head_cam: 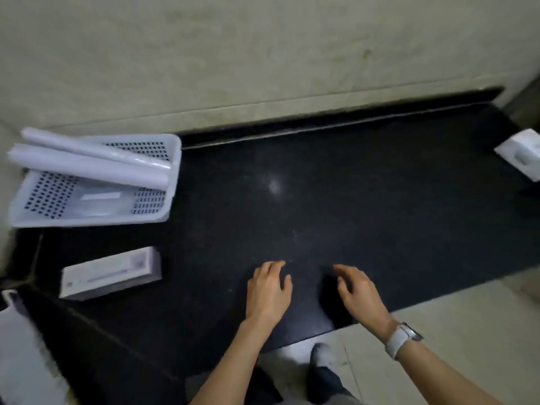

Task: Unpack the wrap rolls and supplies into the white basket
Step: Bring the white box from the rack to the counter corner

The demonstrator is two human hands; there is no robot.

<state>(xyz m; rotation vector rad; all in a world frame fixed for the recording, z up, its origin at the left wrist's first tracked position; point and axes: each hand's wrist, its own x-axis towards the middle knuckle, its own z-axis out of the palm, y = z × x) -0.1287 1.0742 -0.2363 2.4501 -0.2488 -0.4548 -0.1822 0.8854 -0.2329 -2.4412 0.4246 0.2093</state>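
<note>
A white perforated basket [172,182] stands at the far left of a black countertop [336,200]. Two white wrap rolls [87,166] lie slanted across it, their left ends sticking out over the rim. A flat clear packet [99,201] rests on the basket's floor. A long white box [111,273] lies on the counter in front of the basket. My left hand [267,290] and my right hand [361,293] hover side by side over the counter's front edge, fingers apart, holding nothing. A pale watch band is on the right wrist.
A white moulded piece [520,153] sits at the counter's far right edge. A pale wall runs behind the counter. A blurred white object [20,355] fills the lower left corner. Below the counter's front edge I see light floor and a foot [323,358].
</note>
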